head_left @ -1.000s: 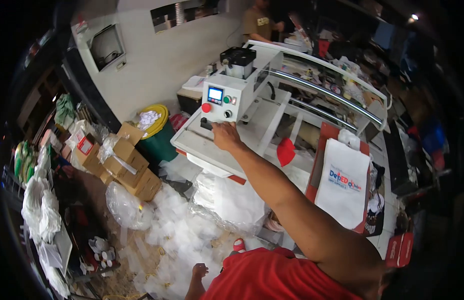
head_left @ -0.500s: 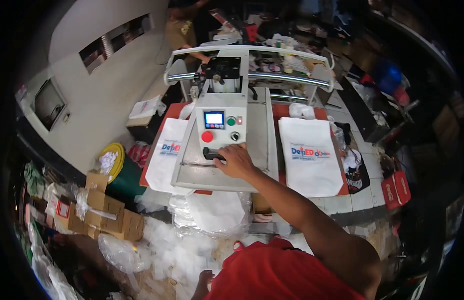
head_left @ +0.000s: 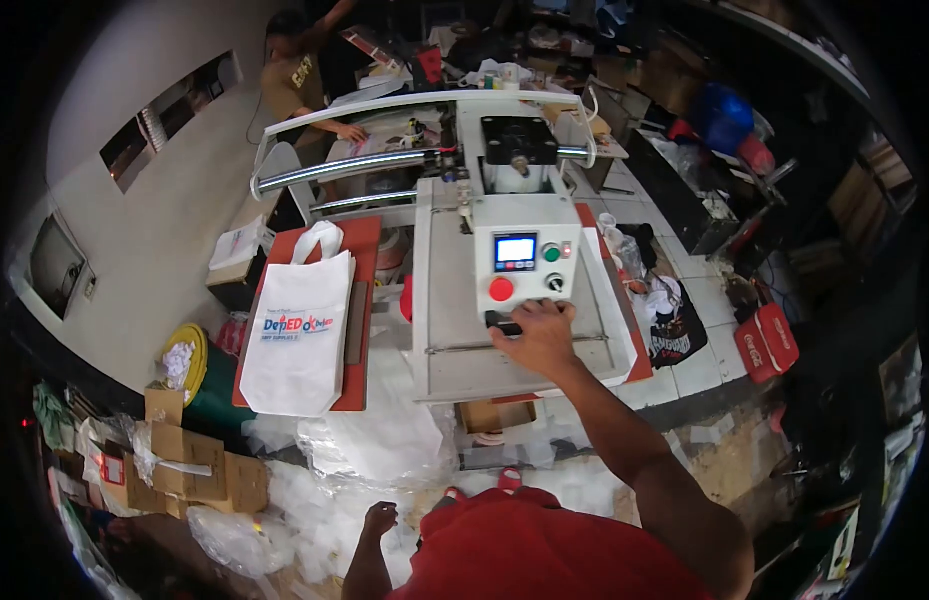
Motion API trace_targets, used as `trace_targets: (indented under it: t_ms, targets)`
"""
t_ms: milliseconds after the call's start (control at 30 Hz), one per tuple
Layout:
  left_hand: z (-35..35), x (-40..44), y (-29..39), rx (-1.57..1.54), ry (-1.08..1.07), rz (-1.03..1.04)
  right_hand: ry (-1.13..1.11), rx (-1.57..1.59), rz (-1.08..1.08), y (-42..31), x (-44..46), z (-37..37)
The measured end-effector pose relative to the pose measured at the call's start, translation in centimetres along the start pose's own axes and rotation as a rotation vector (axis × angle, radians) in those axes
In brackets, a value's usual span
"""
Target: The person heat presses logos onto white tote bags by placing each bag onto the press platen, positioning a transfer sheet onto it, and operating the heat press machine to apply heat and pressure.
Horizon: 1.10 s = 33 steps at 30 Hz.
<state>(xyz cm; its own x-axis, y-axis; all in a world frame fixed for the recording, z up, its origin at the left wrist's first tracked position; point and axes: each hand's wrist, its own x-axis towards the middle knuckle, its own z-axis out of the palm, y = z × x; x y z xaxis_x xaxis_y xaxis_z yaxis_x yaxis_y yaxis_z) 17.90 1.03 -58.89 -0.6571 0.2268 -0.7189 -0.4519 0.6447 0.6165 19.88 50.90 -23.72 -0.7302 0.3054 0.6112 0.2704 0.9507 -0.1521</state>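
My right hand [head_left: 540, 338] is wrapped round the black handle [head_left: 502, 322] on the front of a heat press head [head_left: 526, 235]. The head carries a small lit screen, a red button and a green one. Its wide plate [head_left: 455, 372] hangs over the right-hand platen, where a white bag [head_left: 617, 350] shows only at its edge. On the left red platen [head_left: 360, 330] a white tote bag [head_left: 303, 335] lies flat, its handles at the far end and a blue and red "DepED" print across it. Low beside my body, my left hand [head_left: 382, 517] is curled closed, with nothing visible in it.
Chrome rails [head_left: 350, 170] run across behind the press head. Another person [head_left: 300, 90] works at a cluttered table beyond. Cardboard boxes [head_left: 190, 460] and a green bin with a yellow rim [head_left: 192, 362] stand at left. Plastic wrapping [head_left: 385, 430] lies below; a red cooler [head_left: 767, 343] sits right.
The press head has slid right with my right hand on its handle. The left tote bag is now uncovered, and the right one is mostly hidden under the plate. My view has shifted too.
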Motion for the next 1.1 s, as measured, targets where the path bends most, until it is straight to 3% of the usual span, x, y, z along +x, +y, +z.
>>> trace_targets:
  t_ms: [133, 167, 233, 267, 300, 333, 367, 400, 500, 533, 567, 600, 667, 733, 800, 867, 1100]
  targets:
    - [1.6, 1.8, 0.3, 0.31, -0.123, 0.078, 0.013, 0.006, 0.018, 3.4, -0.9, -1.5]
    - [1.7, 4.4, -1.7, 0.41, -0.157, 0.167, 0.016, 0.023, 0.025, 4.2, -1.1, -1.6]
    - [1.3, 3.7, 1.4, 0.677, -0.228, 0.346, 0.023, 0.054, 0.01, 4.7, -1.8, -1.3]
    - [0.2, 0.5, 8.0, 0.79, -0.406, 0.304, 0.029, 0.055, -0.009, 4.8, -2.1, -1.3]
    - [-0.5, 2.2, 8.0, 0.828, -0.503, 0.595, 0.009, 0.027, -0.006, 5.1, -2.2, -1.3]
    - [-1.8, 1.7, 12.0, 0.868, -0.718, 0.673, -0.007, -0.006, 0.006, 5.3, -2.3, -1.4]
    - [-3.6, -1.0, 16.2, 0.477, -0.706, 0.29, -0.06, -0.016, 0.034, 5.3, -2.3, -1.7]
    - [-5.6, -3.3, 20.8, 0.446, -0.63, 0.329, -0.107, -0.035, 0.069, 5.2, -2.2, -2.1]
    - [-12.0, -4.9, 30.4, 0.32, -0.421, 0.486, -0.115, -0.129, 0.125, 5.4, -2.7, -2.1]
    - [-13.7, -0.9, 30.1, 0.203, -0.302, 0.675, -0.115, -0.152, 0.146, 5.7, -3.0, -2.0]
    - [-15.4, -1.3, 33.6, 0.385, 0.01, 0.821, -0.065, -0.197, 0.163, 5.4, -3.4, -1.8]
    - [-16.8, 0.8, 35.3, 0.384, 0.19, 0.935, -0.063, -0.202, 0.23, 4.7, -3.2, -2.0]
    - [-19.0, 5.6, 39.0, 0.347, 0.346, 1.132, -0.06, -0.046, 0.238, 5.9, -3.5, -1.7]
    - [-20.1, 10.6, 41.4, 0.383, 0.34, 1.256, -0.073, -0.025, 0.27, 5.6, -3.3, -1.9]
    - [-20.0, 14.2, 43.6, 0.508, 0.337, 1.091, -0.025, -0.009, 0.238, 6.1, -3.5, -2.1]
    - [-19.7, 17.2, 44.6, 0.617, 0.317, 1.107, -0.068, 0.028, 0.304, 6.5, -3.4, -2.7]
    - [-22.4, 14.8, 45.7, 0.988, 0.251, 1.035, -0.089, 0.032, 0.241, 7.9, -3.9, -2.7]
